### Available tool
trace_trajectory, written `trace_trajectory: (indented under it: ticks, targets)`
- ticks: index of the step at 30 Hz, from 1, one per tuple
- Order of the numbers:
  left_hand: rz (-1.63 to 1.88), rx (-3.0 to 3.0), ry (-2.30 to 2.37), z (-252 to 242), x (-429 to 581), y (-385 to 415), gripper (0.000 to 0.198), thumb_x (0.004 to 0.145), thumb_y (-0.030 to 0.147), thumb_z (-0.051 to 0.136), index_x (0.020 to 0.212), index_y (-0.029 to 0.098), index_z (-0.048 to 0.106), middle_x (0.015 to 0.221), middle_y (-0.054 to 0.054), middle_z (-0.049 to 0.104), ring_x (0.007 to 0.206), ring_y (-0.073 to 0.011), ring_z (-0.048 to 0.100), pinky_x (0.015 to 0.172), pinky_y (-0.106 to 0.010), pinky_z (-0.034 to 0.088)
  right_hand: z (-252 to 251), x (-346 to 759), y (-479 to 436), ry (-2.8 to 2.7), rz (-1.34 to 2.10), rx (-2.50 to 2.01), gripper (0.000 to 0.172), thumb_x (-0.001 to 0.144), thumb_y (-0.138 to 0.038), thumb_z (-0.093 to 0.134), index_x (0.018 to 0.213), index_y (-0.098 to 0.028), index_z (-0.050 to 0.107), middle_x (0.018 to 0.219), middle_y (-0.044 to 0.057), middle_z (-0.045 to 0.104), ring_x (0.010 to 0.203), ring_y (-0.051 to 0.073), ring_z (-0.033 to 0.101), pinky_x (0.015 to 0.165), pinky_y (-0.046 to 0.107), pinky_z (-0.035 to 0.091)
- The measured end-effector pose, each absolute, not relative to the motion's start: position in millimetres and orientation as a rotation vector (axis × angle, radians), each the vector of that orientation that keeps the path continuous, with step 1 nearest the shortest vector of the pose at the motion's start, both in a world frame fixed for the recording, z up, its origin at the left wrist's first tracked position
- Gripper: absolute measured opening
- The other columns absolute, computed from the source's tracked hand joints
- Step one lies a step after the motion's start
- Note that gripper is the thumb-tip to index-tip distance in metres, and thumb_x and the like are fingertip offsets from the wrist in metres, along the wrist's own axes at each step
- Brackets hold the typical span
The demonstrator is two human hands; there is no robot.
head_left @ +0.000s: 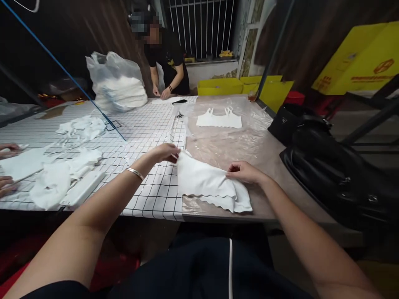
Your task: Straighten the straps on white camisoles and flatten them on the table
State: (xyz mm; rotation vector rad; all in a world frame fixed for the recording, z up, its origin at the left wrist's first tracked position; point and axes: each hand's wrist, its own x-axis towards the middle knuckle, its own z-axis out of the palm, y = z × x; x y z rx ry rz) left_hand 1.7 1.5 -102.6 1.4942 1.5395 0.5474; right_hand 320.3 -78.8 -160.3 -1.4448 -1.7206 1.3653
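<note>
A white garment with scalloped edges (207, 178) lies at the table's front, partly on the clear plastic sheet. My left hand (168, 153) pinches its upper left corner, close to the grid cloth. At its right side, the fingers of my right hand (243, 171) are closed on the fabric. The garment looks doubled over, with wavy hems showing along the lower edge; its exact kind is hard to make out. Farther back on the plastic, a white strappy crop top (219, 119) lies flat with its straps pointing away from me.
Black bags (336, 174) crowd the table's right side. Small scissors (180, 115) lie beyond my left hand. White garments (62, 170) and another person's hands (8, 185) are at left. A co-worker (168, 62) stands across, near a bagged white stack (120, 91). A blue rod (68, 74) slants down left.
</note>
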Motion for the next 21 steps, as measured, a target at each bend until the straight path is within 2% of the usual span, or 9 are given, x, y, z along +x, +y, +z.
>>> trace_trajectory:
  ticks: [3, 6, 8, 11, 14, 16, 18, 20, 21]
  targets:
    - [0.41, 1.753, 1.73, -137, 15, -7, 0.017, 0.077, 0.027, 0.067, 0.087, 0.014, 0.063, 0.094, -0.012, 0.07, 0.083, -0.0221, 0.065, 0.077, -0.035, 0.053, -173, 332, -82, -1.708, 1.46, -1.426, 0.038, 0.057, -0.045, 0.082, 0.068, -0.017, 0.058, 0.072, 0.0, 0.061, 0.068, 0.014, 0.055, 0.061, 0.025, 0.043]
    - [0.387, 2.004, 1.526, -149, 45, -15, 0.022, 0.082, 0.032, 0.061, 0.099, 0.017, 0.066, 0.115, -0.01, 0.067, 0.104, -0.0231, 0.061, 0.091, -0.035, 0.047, -176, 323, -78, -1.654, 1.481, -1.371, 0.037, 0.065, -0.044, 0.079, 0.077, -0.019, 0.055, 0.087, 0.002, 0.065, 0.078, 0.016, 0.059, 0.067, 0.027, 0.046]
    - [0.246, 2.212, 1.354, -151, 67, -18, 0.028, 0.081, 0.036, 0.063, 0.103, 0.019, 0.068, 0.117, -0.009, 0.067, 0.113, -0.0269, 0.057, 0.097, -0.04, 0.041, -176, 310, -71, -1.636, 1.376, -1.433, 0.034, 0.071, -0.042, 0.076, 0.087, -0.02, 0.057, 0.096, 0.004, 0.064, 0.086, 0.017, 0.059, 0.073, 0.028, 0.047]
    - [0.051, 2.341, 1.28, -155, 85, -18, 0.028, 0.074, 0.036, 0.071, 0.096, 0.019, 0.068, 0.102, -0.007, 0.07, 0.108, -0.0301, 0.059, 0.098, -0.045, 0.038, -175, 290, -60, -1.688, 1.226, -1.551, 0.036, 0.071, -0.032, 0.076, 0.101, -0.02, 0.058, 0.096, 0.003, 0.062, 0.085, 0.016, 0.058, 0.076, 0.027, 0.046]
    - [0.138, 2.368, 1.247, -160, 82, -16, 0.025, 0.077, 0.032, 0.069, 0.097, 0.017, 0.065, 0.099, -0.007, 0.068, 0.096, -0.0248, 0.062, 0.093, -0.041, 0.041, -174, 282, -52, -1.767, 1.221, -1.48, 0.044, 0.068, -0.027, 0.076, 0.108, -0.021, 0.058, 0.092, 0.0, 0.059, 0.074, 0.012, 0.054, 0.068, 0.025, 0.044]
    - [0.283, 2.426, 1.142, -164, 74, -17, 0.03, 0.077, 0.032, 0.069, 0.102, 0.017, 0.063, 0.108, -0.009, 0.064, 0.098, -0.0237, 0.06, 0.092, -0.04, 0.042, -172, 283, -51, -1.873, 1.25, -1.464, 0.04, 0.064, -0.026, 0.078, 0.1, -0.02, 0.062, 0.083, -0.003, 0.058, 0.069, 0.011, 0.051, 0.064, 0.024, 0.041]
    - [0.346, 2.467, 1.012, -169, 69, -21, 0.032, 0.076, 0.034, 0.071, 0.103, 0.018, 0.063, 0.112, -0.01, 0.061, 0.103, -0.0251, 0.057, 0.093, -0.043, 0.041, -168, 287, -51, -1.976, 1.293, -1.523, 0.03, 0.058, -0.025, 0.081, 0.081, -0.018, 0.064, 0.069, -0.005, 0.053, 0.064, 0.012, 0.048, 0.06, 0.024, 0.038]
    - [0.341, 2.439, 0.947, -172, 68, -25, 0.029, 0.078, 0.036, 0.07, 0.1, 0.019, 0.065, 0.108, -0.008, 0.061, 0.106, -0.026, 0.054, 0.096, -0.046, 0.039, -162, 291, -53, -1.926, 1.391, -1.51, 0.028, 0.056, -0.028, 0.082, 0.069, -0.017, 0.061, 0.063, -0.005, 0.052, 0.062, 0.012, 0.048, 0.058, 0.024, 0.036]
    - [0.362, 2.398, 0.932, -172, 69, -27, 0.026, 0.079, 0.037, 0.069, 0.098, 0.019, 0.065, 0.105, -0.007, 0.061, 0.106, -0.0257, 0.053, 0.097, -0.047, 0.038, -157, 292, -55, -1.839, 1.47, -1.447, 0.03, 0.057, -0.032, 0.083, 0.069, -0.017, 0.06, 0.064, -0.005, 0.054, 0.063, 0.012, 0.05, 0.058, 0.024, 0.037]
